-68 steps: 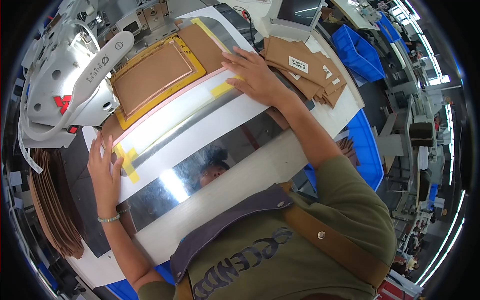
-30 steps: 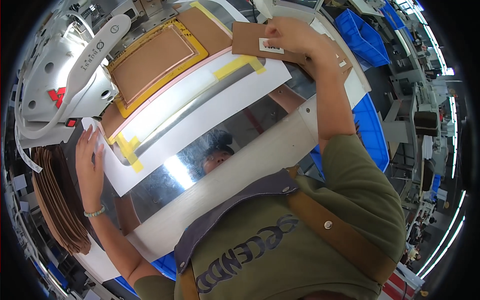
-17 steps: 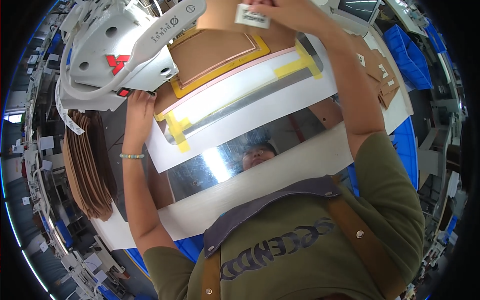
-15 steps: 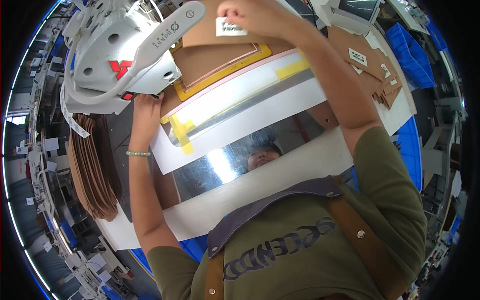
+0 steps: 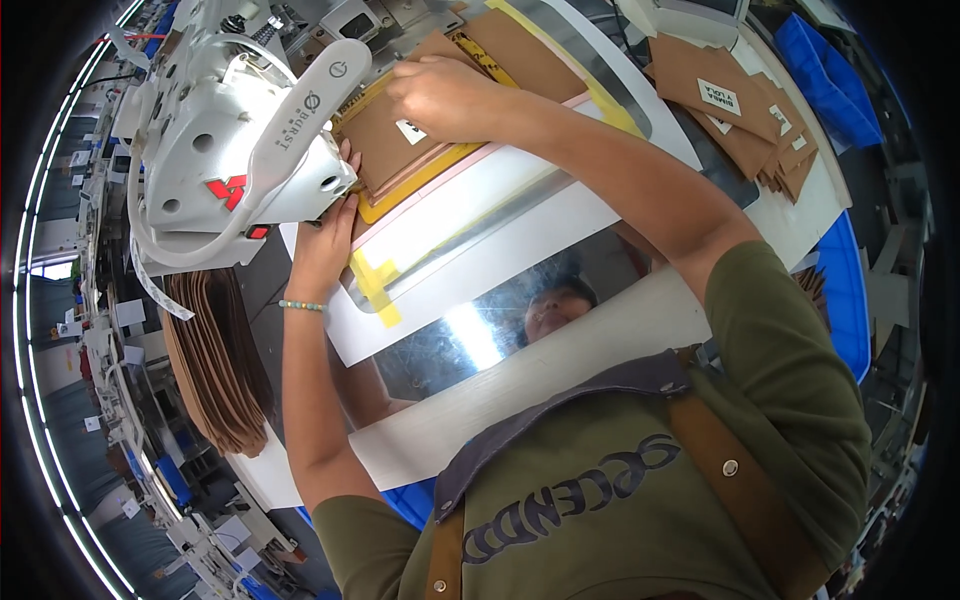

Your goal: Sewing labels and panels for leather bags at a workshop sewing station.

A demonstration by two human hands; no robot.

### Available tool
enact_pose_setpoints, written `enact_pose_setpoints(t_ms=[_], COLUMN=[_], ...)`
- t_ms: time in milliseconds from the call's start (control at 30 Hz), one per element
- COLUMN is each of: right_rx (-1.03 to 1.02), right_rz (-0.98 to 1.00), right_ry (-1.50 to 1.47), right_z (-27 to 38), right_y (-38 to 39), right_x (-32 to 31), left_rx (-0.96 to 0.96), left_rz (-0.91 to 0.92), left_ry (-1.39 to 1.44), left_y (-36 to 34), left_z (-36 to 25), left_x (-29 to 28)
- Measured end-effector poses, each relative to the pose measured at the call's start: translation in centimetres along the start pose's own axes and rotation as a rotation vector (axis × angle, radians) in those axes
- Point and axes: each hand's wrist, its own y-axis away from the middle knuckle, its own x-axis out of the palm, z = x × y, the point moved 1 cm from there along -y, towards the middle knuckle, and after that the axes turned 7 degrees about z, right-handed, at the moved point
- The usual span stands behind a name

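A brown flat piece (image 5: 375,135) with a white label lies inside a yellow-edged frame (image 5: 425,185) beside a white sewing machine head (image 5: 235,150). My right hand (image 5: 435,100) is closed on this piece, with curled fingers close to the label and partly covering it. My left hand (image 5: 325,240) reaches beneath the machine head at the frame's left end. Its thumb and some fingertips show apart, resting against the piece's left side; the machine hides the rest.
At right lie several brown labelled pieces (image 5: 720,95) in a loose pile, beside a blue bin (image 5: 825,80). A stack of brown pieces (image 5: 215,360) stands at left. White sheeting with yellow tape (image 5: 378,290) surrounds the frame, and a shiny metal plate (image 5: 480,325) lies nearer me.
My right hand has moved left and brought the labelled brown piece down into the yellow frame. My left fingertips now show on the piece beside the machine head. The view has shifted slightly.
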Motion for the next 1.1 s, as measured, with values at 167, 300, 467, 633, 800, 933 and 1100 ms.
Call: enact_pose_setpoints(t_ms=[167,300,467,633,800,933,1100], right_rx=[-0.011,-0.043,-0.16,-0.268,-0.189,-0.015,-0.098], right_rz=[-0.06,-0.081,0.075,0.139,0.124,0.075,0.099], right_ry=[-0.066,-0.076,-0.371,-0.473,-0.567,-0.512,-0.508], right_z=[0.4,0.7,1.9,3.1,2.8,2.6,3.2], right_y=[-0.1,-0.1,0.4,-0.4,-0.1,-0.2,-0.1], right_x=[0.8,1.1,1.5,1.3,1.4,2.2,2.3], left_rx=[0.008,-0.006,0.016,-0.241,-0.447,-0.446,-0.448], left_rz=[0.034,0.017,0.03,-0.062,-0.403,-0.335,-0.252], left_ry=[-0.081,-0.055,0.055,-0.101,0.625,0.41,0.153], left_y=[-0.4,-0.5,-1.3,1.6,0.0,0.1,0.8], left_z=[0.7,0.9,1.9,11.2,10.6,10.5,11.4], left_x=[-0.2,-0.1,-0.1,0.0,1.1,0.8,0.9])
